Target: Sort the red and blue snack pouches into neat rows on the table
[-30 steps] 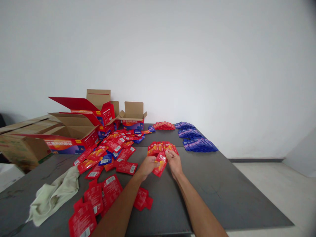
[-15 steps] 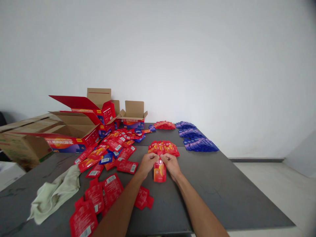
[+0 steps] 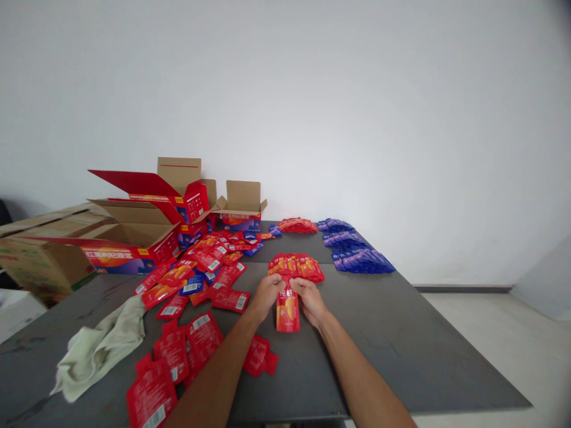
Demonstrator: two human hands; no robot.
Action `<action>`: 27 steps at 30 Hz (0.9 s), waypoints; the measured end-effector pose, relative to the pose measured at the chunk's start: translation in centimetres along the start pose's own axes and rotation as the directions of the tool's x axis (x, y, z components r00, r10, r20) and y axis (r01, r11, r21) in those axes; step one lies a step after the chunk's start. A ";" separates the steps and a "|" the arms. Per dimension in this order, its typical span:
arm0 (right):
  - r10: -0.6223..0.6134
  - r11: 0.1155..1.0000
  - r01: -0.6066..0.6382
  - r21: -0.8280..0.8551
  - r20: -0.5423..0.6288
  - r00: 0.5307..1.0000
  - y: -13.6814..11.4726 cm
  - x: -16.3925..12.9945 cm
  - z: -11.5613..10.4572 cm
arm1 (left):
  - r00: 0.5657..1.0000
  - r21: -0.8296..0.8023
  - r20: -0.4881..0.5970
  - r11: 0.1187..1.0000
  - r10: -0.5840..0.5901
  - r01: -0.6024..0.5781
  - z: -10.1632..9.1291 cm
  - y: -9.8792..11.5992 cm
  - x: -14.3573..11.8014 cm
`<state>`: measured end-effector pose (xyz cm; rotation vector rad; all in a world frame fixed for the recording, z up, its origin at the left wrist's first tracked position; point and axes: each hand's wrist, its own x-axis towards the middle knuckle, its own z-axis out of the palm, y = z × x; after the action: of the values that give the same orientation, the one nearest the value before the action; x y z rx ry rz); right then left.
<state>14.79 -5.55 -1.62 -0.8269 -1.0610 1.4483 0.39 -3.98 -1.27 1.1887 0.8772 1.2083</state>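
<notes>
Flat red foil pouch [image 3: 288, 312]: red with orange-yellow graphic, white lettering at top.
Fanned row of red sachets [image 3: 295, 266]: red, orange accents.
Loose pile of sachets [image 3: 203, 267]: mostly red, few blue; white barcode labels on backs.
Rows of blue-purple sachets [image 3: 357, 252]: uniform blue-purple.
Open printed cardboard cartons [image 3: 147, 232]: red outside, brown inside, yellow-orange print.
Crumpled cloth rag [image 3: 100, 348]: pale greenish-white.
Dark grey tabletop [image 3: 401, 339]: grey, faint scuffs.
Plain wall [image 3: 357, 119]: white.
</notes>
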 end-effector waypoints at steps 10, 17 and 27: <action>-0.061 0.995 0.057 -0.078 -0.052 0.997 0.0 -0.1 0.2 | 0.999 -0.046 -0.040 0.999 0.004 -0.005 0.0 -0.1 0.1; -0.058 0.995 0.058 -0.078 -0.005 0.998 0.1 0.0 0.4 | 0.990 0.112 -0.107 0.991 0.088 -0.076 0.3 -0.5 0.1; -0.062 0.947 0.068 -0.315 0.030 0.998 0.3 -0.4 0.3 | 0.962 0.008 -0.264 0.997 0.074 -0.074 -0.4 0.1 0.4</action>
<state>14.51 -6.01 -1.84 -0.9945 -1.3455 1.2496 0.05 -3.49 -1.23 1.0819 1.0356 1.4510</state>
